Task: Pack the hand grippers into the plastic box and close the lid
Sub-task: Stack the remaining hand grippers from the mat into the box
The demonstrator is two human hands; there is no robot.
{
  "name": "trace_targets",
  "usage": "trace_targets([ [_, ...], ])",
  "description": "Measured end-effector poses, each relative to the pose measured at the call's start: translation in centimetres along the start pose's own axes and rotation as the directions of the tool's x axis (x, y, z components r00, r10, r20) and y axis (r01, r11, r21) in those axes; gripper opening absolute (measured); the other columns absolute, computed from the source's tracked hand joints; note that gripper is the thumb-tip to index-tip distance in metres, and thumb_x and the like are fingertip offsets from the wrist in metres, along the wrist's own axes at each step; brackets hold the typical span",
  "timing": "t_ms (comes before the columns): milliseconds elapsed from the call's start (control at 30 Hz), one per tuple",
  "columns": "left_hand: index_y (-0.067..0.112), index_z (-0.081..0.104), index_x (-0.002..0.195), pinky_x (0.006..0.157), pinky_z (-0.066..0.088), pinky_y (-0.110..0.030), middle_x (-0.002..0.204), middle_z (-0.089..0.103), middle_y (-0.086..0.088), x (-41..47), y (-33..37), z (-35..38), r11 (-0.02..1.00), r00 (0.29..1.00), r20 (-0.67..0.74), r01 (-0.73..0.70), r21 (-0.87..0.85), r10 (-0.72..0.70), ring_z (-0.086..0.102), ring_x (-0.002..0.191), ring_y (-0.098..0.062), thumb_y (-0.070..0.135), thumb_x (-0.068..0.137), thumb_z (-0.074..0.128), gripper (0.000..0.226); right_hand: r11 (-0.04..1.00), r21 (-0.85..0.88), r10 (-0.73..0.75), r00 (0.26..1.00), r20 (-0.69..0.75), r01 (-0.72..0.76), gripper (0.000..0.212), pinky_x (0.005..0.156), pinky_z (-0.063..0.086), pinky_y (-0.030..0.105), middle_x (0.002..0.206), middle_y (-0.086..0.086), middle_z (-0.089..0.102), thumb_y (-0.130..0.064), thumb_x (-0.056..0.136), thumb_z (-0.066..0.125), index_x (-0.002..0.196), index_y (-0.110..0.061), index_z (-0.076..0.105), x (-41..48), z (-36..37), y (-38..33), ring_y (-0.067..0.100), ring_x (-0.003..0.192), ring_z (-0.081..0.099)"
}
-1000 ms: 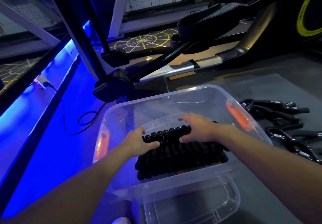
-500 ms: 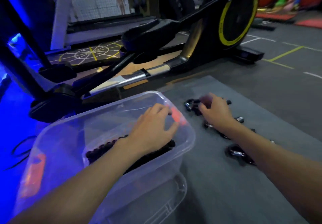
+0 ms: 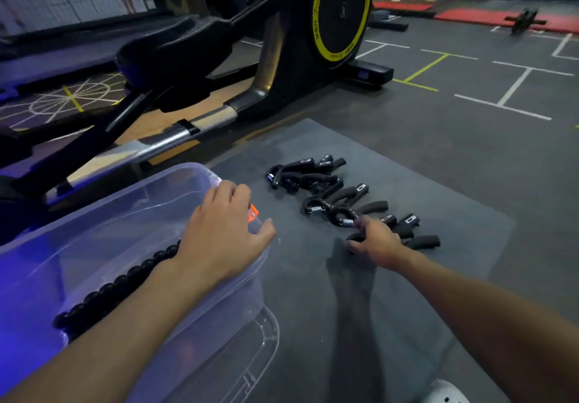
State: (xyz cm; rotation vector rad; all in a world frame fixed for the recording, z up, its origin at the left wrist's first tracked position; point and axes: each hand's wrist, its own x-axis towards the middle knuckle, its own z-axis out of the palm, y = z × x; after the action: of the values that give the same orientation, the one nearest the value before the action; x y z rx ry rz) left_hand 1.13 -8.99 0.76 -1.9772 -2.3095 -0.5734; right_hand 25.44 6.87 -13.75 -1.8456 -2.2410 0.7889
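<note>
A clear plastic box with an orange latch stands on the floor at lower left. Inside it lies a row of black hand grippers, partly hidden by my left forearm. My left hand rests flat on the box's right rim, fingers apart, holding nothing. Several loose black hand grippers lie on the grey mat to the right. My right hand is down on the nearest loose gripper, fingers curled around its spring end. The clear lid lies under the box's near edge.
A black elliptical trainer with a yellow-ringed flywheel stands just behind the box and mat. Grey gym floor with white and yellow lines stretches to the right. Red mats and gear sit far back. A white shoe tip shows at the bottom.
My view has swung right from the box to the mat. My right hand left the box, reached the loose grippers and moved to the nearest one. My left hand shifted to the box's right rim.
</note>
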Motion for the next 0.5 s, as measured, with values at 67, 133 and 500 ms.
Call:
trace_targets([
  [67, 0.017, 0.045, 0.087, 0.075, 0.046, -0.042, 0.096, 0.044, 0.001, 0.0, 0.1, 0.0, 1.0, 1.0, -0.001, -0.001, 0.013, 0.001, 0.043, 0.092, -0.024, 0.052, 0.073, 0.044, 0.038, 1.0, 0.006, -0.024, 0.998, -0.054, 0.024, 0.053, 0.097, 0.042, 0.043, 0.121, 0.004, 0.055, -0.044, 0.079, 0.073, 0.121, -0.018, 0.055, 1.0, -0.1, -0.6, 0.027, 0.117, 0.052],
  [133, 0.017, 0.045, 0.087, 0.073, 0.046, -0.04, 0.096, 0.044, 0.002, 0.0, 0.2, 0.0, 1.0, 1.0, -0.006, -0.001, 0.024, 0.001, 0.043, 0.092, -0.022, 0.051, 0.076, 0.047, 0.036, 0.997, 0.04, -0.063, 0.993, -0.099, 0.067, 0.05, 0.094, 0.043, 0.043, 0.118, 0.007, 0.057, -0.041, 0.078, 0.073, 0.117, -0.016, 0.056, 2.2, -0.2, -1.1, 0.03, 0.114, 0.053],
  [500, 0.025, 0.036, 0.082, 0.066, 0.046, -0.037, 0.092, 0.037, 0.008, 0.0, -0.5, 0.7, 0.999, 0.999, -0.026, -0.041, 0.009, 0.041, 0.036, 0.087, -0.016, 0.055, 0.075, 0.039, 0.032, 0.977, 0.201, 0.082, 0.996, -0.046, -0.072, 0.078, 0.107, 0.034, 0.045, 0.133, -0.008, 0.058, -0.045, 0.074, 0.078, 0.14, -0.031, 0.039, 6.9, 2.1, -2.2, 0.026, 0.132, 0.042],
])
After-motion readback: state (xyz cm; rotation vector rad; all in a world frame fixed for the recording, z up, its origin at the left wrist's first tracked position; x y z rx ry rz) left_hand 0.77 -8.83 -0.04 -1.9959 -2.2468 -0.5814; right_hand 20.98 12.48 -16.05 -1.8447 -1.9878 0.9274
